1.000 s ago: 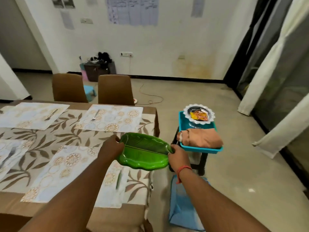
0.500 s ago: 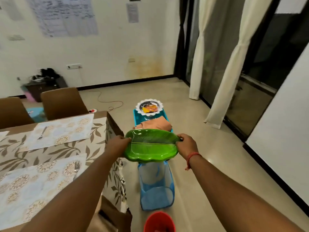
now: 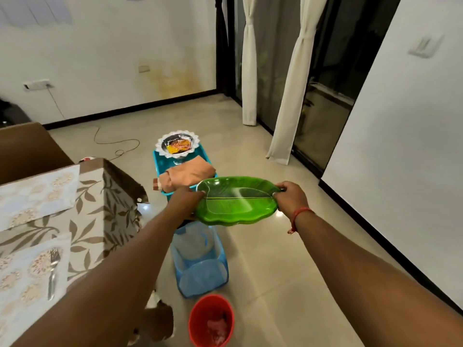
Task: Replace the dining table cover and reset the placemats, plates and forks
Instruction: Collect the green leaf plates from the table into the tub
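the left hand (image 3: 186, 200) grips the left end of a glossy green leaf-shaped plastic plate (image 3: 236, 200), fingers curled round its rim, and the right hand (image 3: 290, 197) pinches the right tip. the plate hangs level above the floor, off the table's corner. just behind it a teal plastic tray (image 3: 162, 166) carries a folded tan cloth (image 3: 190, 175). at the left, a steel fork (image 3: 52, 274) lies on a pale floral placemat (image 3: 22, 291) over the brown leaf-print table cover (image 3: 100, 209).

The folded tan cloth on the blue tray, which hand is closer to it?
Left. The left hand grips the green plate right beside the folded tan cloth; the right hand holds the plate's far end.
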